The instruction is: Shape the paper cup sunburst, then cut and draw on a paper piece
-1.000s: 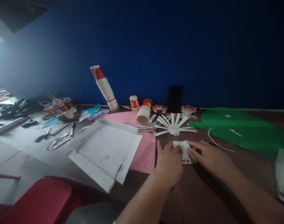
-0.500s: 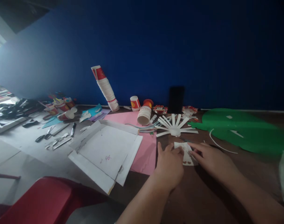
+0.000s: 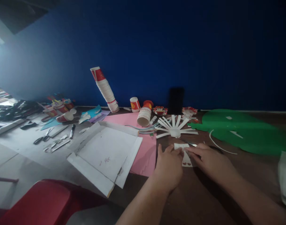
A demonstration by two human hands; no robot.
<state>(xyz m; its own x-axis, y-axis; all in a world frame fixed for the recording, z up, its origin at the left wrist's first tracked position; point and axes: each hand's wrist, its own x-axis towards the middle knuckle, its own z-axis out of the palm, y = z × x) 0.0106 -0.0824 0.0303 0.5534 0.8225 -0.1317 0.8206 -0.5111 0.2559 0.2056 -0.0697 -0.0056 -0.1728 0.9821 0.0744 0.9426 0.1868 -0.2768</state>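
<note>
Two hands apparently steady a white paper piece (image 3: 186,160): left hand (image 3: 169,165), loosely open, 8 o'clock; right hand (image 3: 210,157), grip unclear, 3 o'clock.

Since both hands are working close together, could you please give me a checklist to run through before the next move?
1. Left hand on the paper: ok, fingers rest on its left side.
2. Right hand at the paper: ok, fingertips at its right side.
3. Metal tool away from the right hand: cannot tell, they overlap in view.
4. Fanned cup apart from both hands: ok, just beyond the paper.
5. Cup stack upright: not ok, it leans.
</note>
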